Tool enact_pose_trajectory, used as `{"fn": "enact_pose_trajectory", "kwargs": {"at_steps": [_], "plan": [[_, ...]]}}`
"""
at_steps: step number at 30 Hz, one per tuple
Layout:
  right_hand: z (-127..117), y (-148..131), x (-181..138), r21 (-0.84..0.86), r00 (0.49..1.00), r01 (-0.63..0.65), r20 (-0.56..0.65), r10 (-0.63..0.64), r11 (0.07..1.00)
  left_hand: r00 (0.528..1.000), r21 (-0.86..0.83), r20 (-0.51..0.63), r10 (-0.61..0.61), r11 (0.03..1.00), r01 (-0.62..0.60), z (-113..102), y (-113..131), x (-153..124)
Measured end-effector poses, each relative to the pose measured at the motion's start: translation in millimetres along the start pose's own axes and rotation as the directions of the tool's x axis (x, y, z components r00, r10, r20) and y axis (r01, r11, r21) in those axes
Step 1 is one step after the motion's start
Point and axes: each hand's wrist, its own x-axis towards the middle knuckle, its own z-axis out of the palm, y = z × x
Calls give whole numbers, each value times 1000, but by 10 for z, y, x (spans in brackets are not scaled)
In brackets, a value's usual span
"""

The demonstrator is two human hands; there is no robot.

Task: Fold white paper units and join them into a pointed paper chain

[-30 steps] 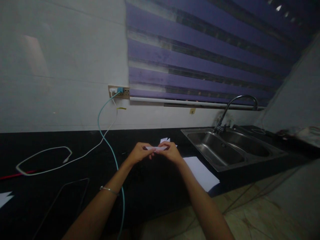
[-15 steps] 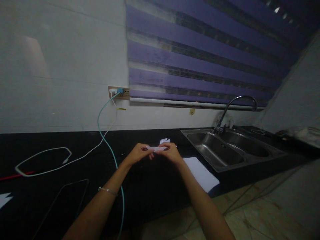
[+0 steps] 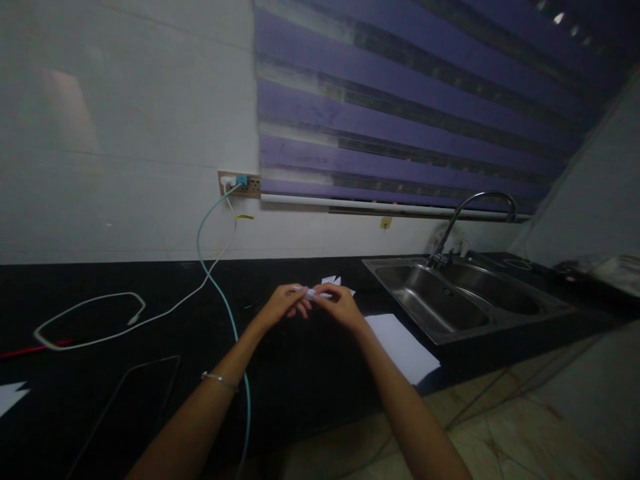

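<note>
Left hand (image 3: 280,307): half curled; I saw it pinch one end of a small white paper (image 3: 311,293);
Right hand (image 3: 343,307): bent nearly closed; it pinched the other end;
Small white paper: between both hands, mid-frame, over the black counter (image 3: 310,393);
White sheet (image 3: 403,347): lay flat, lower right of the middle, near the sink (image 3: 435,336);

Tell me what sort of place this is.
Most likely a kitchen: a double-bowl steel sink with a tall arched faucet is set into a long black countertop along the wall.
</note>
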Motion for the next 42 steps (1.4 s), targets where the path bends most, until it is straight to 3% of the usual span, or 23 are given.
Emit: {"fn": "enact_pose_trajectory", "kwargs": {"at_steps": [6,12,21,26,34,42], "plan": [[-20,54,-20,-201,999,33,-29,-39,979,999,20,39,-16,1000,15,-34,-28,0],[-23,39,-54,-419,990,141,82,-118,897,999,89,48,1,996,-5,-6,-37,-39],[-4,43,-54,-478,973,232,111,-204,847,1000,122,21,15,992,-18,1,-120,20],[-4,6,-62,-521,964,267,136,-229,811,999,129,3,-35,991,34,13,-179,51],[-11,41,-68,-614,962,272,149,-230,741,988,135,-118,-95,985,110,50,-234,67],[20,23,-76,-622,957,291,177,-232,727,971,150,-199,-135,975,166,71,-259,104]]}}
